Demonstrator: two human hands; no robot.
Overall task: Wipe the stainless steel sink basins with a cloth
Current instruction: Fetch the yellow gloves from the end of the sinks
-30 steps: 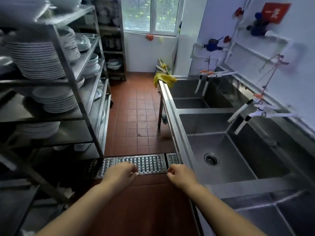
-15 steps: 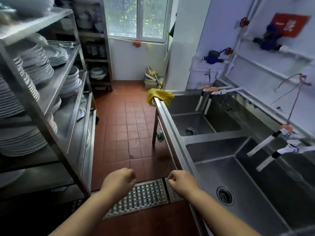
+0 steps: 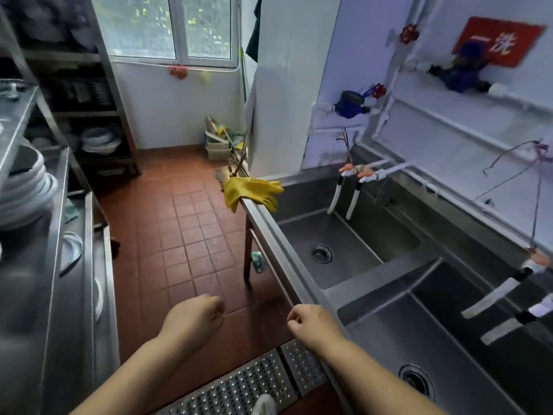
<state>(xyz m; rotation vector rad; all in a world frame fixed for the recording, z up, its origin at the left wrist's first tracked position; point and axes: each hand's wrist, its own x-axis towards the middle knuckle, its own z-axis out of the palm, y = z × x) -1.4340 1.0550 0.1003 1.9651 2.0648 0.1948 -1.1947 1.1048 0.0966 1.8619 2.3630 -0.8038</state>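
A long stainless steel sink unit runs along the right wall. Its near basin (image 3: 389,333) has a round drain (image 3: 416,380), and its far basin (image 3: 353,235) has a drain (image 3: 322,253) too. Yellow rubber gloves (image 3: 251,191) hang over the far end of the front rim (image 3: 278,247). My left hand (image 3: 194,317) is curled into a fist over the red tile floor. My right hand (image 3: 311,323) is also closed, just beside the front rim. Neither hand holds anything. No cloth is visible.
A steel rack (image 3: 57,235) with stacked white plates (image 3: 24,190) lines the left side. White taps (image 3: 347,196) hang over the far basin, and others (image 3: 502,304) over the near one. A perforated floor drain grate (image 3: 239,384) lies near my feet. Crates (image 3: 218,143) stand by the window.
The view has advanced along the aisle toward the window; the far basin and yellow gloves are nearer. Both hands stay closed in front of me.
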